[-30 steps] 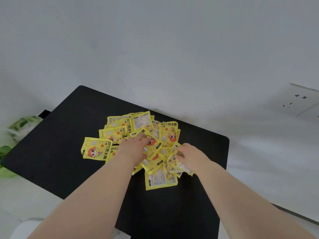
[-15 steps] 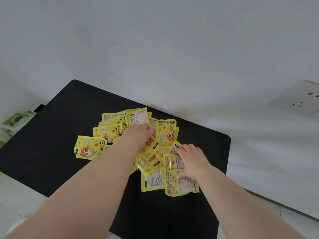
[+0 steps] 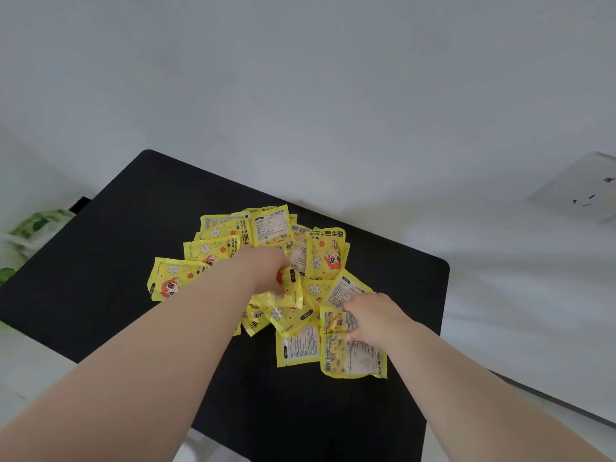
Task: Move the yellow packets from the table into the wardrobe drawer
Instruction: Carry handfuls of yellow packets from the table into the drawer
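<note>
The yellow packets point(image 3: 326, 258) lie in a loose, overlapping heap on the black table point(image 3: 100, 261), all of them under or just around the fingers of both hands. The left hand point(image 3: 263, 275) has its fingers curled round one bent packet point(image 3: 291, 291) at the middle of the heap, raised a little off the others. More packets fan out beyond its fingertips and to its outer side. The right hand point(image 3: 376, 316) pinches a printed packet point(image 3: 333, 323) between thumb and curled fingers at the near edge of the heap. A flat packet point(image 3: 353, 358) lies just below its thumb, and another sits just beside that.

The step in hand looks like gathering: each hand has one packet, and most of the heap has not yet been picked up. No drawer or wardrobe is in view (it must lie off to one side or behind). The next move probably calls for scooping more packets into each grip. The slick, slippery wrappers will need to be squeezed together so none slide out on the way. A wall socket point(image 3: 580, 191) sits well beyond the right fingertips.
</note>
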